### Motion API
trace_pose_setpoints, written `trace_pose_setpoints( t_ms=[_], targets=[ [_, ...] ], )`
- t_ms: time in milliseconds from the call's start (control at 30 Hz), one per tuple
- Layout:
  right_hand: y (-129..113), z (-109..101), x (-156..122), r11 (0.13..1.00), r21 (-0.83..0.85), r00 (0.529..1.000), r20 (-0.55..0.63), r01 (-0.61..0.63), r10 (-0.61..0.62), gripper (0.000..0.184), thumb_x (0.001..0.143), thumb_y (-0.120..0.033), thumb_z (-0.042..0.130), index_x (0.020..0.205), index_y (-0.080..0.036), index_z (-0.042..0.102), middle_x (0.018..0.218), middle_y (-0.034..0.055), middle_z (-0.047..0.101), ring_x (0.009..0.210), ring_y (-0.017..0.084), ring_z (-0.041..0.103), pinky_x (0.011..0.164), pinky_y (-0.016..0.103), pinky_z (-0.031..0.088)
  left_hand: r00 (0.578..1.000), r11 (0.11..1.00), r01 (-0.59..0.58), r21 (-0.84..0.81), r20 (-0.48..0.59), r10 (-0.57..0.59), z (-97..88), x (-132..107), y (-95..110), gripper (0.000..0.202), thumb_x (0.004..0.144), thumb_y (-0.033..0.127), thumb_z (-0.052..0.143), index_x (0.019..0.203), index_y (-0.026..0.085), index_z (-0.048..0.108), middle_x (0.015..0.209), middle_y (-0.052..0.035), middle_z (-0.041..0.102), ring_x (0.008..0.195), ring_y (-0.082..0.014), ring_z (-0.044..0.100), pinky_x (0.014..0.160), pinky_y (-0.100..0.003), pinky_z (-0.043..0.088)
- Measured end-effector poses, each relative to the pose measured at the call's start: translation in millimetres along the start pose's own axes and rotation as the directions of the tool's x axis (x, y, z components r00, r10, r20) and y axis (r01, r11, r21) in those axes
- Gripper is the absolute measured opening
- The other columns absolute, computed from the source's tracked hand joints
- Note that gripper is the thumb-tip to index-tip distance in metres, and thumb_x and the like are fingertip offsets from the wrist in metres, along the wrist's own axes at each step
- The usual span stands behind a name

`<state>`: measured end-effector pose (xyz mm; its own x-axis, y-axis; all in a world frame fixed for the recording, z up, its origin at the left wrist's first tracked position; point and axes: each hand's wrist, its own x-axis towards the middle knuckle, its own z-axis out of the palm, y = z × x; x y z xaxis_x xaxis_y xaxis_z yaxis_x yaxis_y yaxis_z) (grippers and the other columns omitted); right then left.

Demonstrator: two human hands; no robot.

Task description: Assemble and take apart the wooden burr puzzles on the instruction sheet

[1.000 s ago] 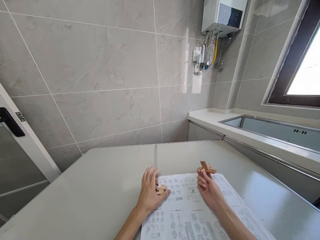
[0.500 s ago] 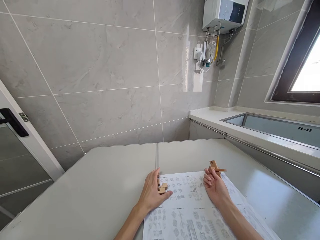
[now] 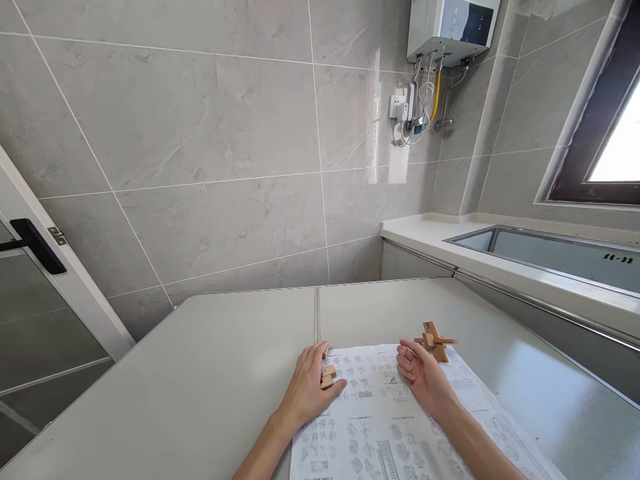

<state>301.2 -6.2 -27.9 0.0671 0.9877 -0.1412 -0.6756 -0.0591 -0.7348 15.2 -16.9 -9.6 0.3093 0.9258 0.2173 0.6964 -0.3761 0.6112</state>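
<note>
Your counter (image 3: 225, 373) is a pale, smooth surface with a narrow seam (image 3: 317, 317) running away from you. Behind it stands the wall (image 3: 215, 133) of grey tiles. On your left there is a white-framed door (image 3: 90, 290) with a black handle (image 3: 43, 247); on your right, a window (image 3: 617, 157) in a dark frame. High on the wall hangs a white water heater (image 3: 453, 33), with a yellow pipe (image 3: 437, 97) under it and a socket (image 3: 395, 107) beside.

A large printed sheet (image 3: 367, 433) with many small drawings lies before you on the counter. Your right forearm crosses over it and covers a part.

Your left hand (image 3: 309, 387) is curved beside the small wooden blocks (image 3: 328, 377) near the sheet's left edge, its thumb spread away from the fingers. It hides some blocks, so I cannot tell if it presses them. Your right hand (image 3: 425, 380) is loose, fingers half bent, gripping nothing. The crossed wooden piece (image 3: 434, 340) is just beyond it, near the sheet's far right corner; whether they touch, I cannot tell.

The sink (image 3: 550, 255) at right shows dark marks on its inner wall; its bottom is hidden.
</note>
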Motion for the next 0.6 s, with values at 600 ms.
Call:
trace_pose_setpoints(
  t_ms=[600],
  targets=[
    [16, 25, -17, 0.736, -0.651, 0.97, 0.243, 0.183, -0.026, 0.041, 0.081, -0.061, 0.075, 0.081, -0.022, 0.061, 0.061, -0.0051, 0.058, 0.047, 0.012, 0.046, 0.049, 0.026, 0.034, 0.988, 0.99, -0.11, -0.088, 0.097, 0.118, -2.3, -7, 30, 0.063, 0.089, 0.046, 0.076, 0.148, 0.037, 0.056, 0.151, -0.0046, 0.063, 0.136, -0.0333, 0.062, 0.114, -0.05, 0.051]
  ],
)
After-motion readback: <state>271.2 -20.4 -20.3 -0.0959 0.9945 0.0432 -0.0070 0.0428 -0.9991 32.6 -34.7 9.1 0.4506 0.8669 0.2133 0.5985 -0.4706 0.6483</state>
